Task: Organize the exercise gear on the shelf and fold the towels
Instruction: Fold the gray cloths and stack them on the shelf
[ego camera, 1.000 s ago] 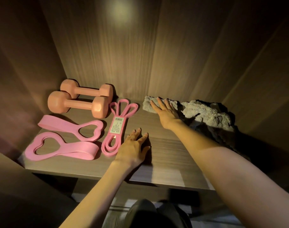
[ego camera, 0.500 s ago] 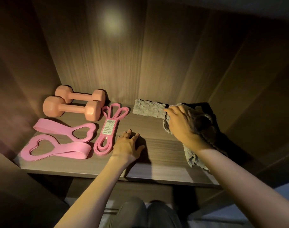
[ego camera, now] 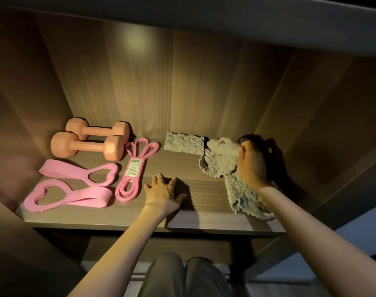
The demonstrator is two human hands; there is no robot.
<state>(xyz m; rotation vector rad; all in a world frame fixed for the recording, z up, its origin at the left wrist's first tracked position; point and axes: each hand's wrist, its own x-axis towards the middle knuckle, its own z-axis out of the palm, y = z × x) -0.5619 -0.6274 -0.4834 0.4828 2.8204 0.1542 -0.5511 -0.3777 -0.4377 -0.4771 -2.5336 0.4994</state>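
Head view: wooden shelf (ego camera: 204, 221) inside a cabinet niche, walled at back and both sides, front edge free. Bare board lies open between the coiled pink band (ego camera: 134, 172) and the grey towel (ego camera: 221, 161), running from mid-shelf to the front lip. Left third is occupied: two orange dumbbells (ego camera: 86, 144) side by side at the back left, two flat pink heart-loop bands (ego camera: 75, 183) in front of them, the coiled band with its label just to their right.

Left hand (ego camera: 162, 192) rests flat on the board, fingers spread, gripping nothing, just right of the coiled band.

Change from 1.0 s ago: right hand (ego camera: 252, 166) then lay open, flat on the towel's back corner; now it is clenched on a gathered fold and lifted above the board. Left hand has stayed put.

Towel: grey, shaggy pile, crumpled. One flat strip lies along the back wall; bunched middle is raised in the grip; a tail droops to the board near the front right edge.
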